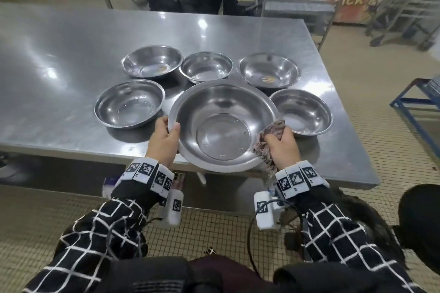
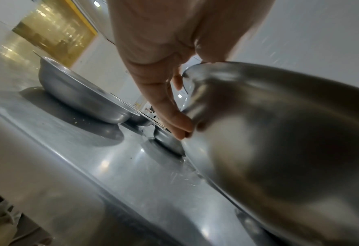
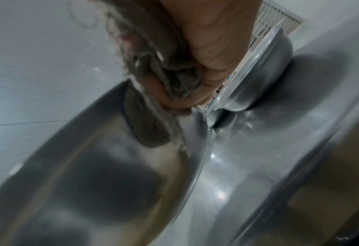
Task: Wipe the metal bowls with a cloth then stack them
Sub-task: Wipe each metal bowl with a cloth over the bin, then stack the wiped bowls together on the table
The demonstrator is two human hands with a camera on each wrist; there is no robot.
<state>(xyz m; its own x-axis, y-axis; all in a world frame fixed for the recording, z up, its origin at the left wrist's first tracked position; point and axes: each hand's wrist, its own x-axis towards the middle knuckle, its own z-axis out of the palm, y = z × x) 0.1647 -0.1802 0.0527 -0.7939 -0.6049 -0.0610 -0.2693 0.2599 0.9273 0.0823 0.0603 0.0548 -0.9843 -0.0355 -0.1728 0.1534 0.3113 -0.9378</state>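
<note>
Gripping the big bowl [image 1: 223, 126] rim, left hand [image 1: 164, 140] clamped, right hand [image 1: 283, 147] fisting the cloth [image 1: 269, 135], nothing stacked yet, droplets inside.

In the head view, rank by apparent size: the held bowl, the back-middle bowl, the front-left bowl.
1. Held bowl, though it is nearest the camera.
2. Front-left bowl.
3. Back-middle bowl.

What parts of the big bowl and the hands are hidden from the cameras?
- Big bowl: near underside hidden in the head view; both wrist views blur it.
- Right hand: fingertips buried in the cloth.
- Left hand: fingers hidden behind the rim in the head view.
- Water droplets inside: too small to count.
</note>
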